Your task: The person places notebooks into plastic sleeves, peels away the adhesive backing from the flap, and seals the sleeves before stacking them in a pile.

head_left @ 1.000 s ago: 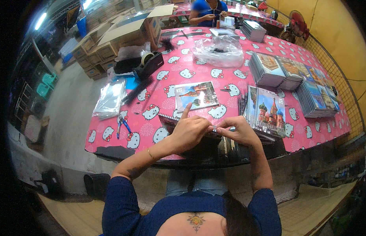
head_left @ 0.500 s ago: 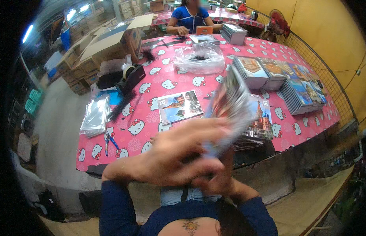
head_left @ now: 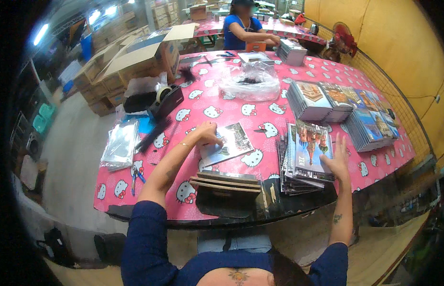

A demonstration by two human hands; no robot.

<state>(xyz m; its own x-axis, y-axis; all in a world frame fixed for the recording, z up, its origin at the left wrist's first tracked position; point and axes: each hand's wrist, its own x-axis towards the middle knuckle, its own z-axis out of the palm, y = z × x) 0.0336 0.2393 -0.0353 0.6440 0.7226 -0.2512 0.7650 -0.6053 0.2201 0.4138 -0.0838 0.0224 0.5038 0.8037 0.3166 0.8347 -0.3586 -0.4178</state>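
My left hand [head_left: 205,134] is at the left end of a spiral notebook [head_left: 236,141] with a printed picture cover, its bent fingers closed on that edge. The notebook lies flat on the table. To the right, my right hand [head_left: 340,159] is open beside an uneven stack of spiral notebooks [head_left: 309,147]. Its thumb touches the top cover, which shows colourful domed towers upside down, and its fingers stretch out along the stack's right side. In front of me, between both arms, stand thin brown boards [head_left: 225,183] on a dark base.
Neat notebook piles [head_left: 310,109] stand at the right. Clear plastic sleeves [head_left: 121,145], a tape dispenser [head_left: 165,101] and blue pens [head_left: 137,179] lie left. A plastic bag [head_left: 250,83] sits farther back. Cartons [head_left: 136,62] stack beside the table; a person in blue [head_left: 242,32] works across.
The blurred notebook that my hands held over the table is now out of them. My hands have parted, left to the flat notebook, right to the stack, where the top cover is now reversed.
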